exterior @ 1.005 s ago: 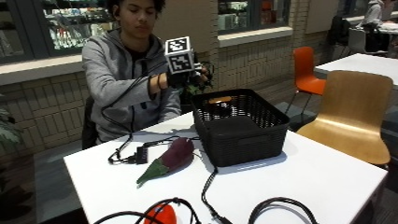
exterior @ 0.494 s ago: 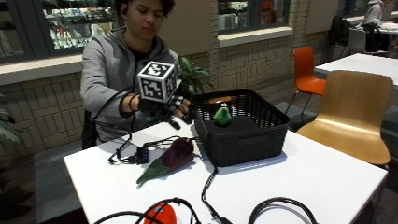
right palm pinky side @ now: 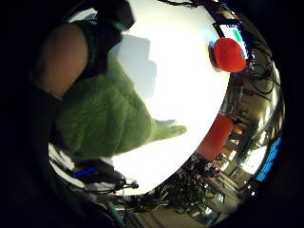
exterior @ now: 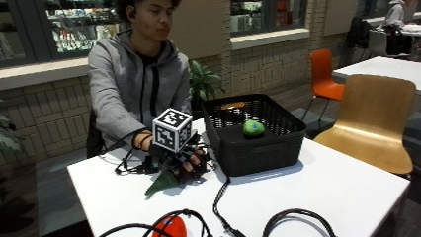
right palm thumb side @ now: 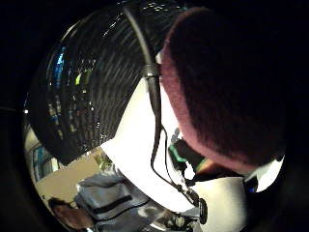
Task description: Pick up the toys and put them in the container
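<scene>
Basket (exterior: 260, 148) first: your black mesh container sits on the white bench (exterior: 329, 187) just right of your gloved right hand (exterior: 188, 160), with one round green toy (exterior: 254, 128) already lying inside it. Your hand is down on the plush toy (exterior: 168, 180) that lies on the bench directly beneath it, close to the basket's left wall. The fingers (exterior: 197, 165) curl down over the toy's dark maroon body (right palm thumb side: 227, 92), and the little-finger palm view is filled with its fuzzy green leafy end (right palm pinky side: 104, 118), so you appear to be closing on it, though whether the grip is complete cannot be told. The toy's long axis runs from under your palm toward the near left, its green tip pointing away from the basket. It looks soft, tapered and likely to flop when lifted. The coming move, as I judge it, is up and to the right over the basket's rim. A black cable (exterior: 220, 197) trails along the bench beside the basket, and a red toy (exterior: 170, 228) waits at the near edge, well apart from your hand.
</scene>
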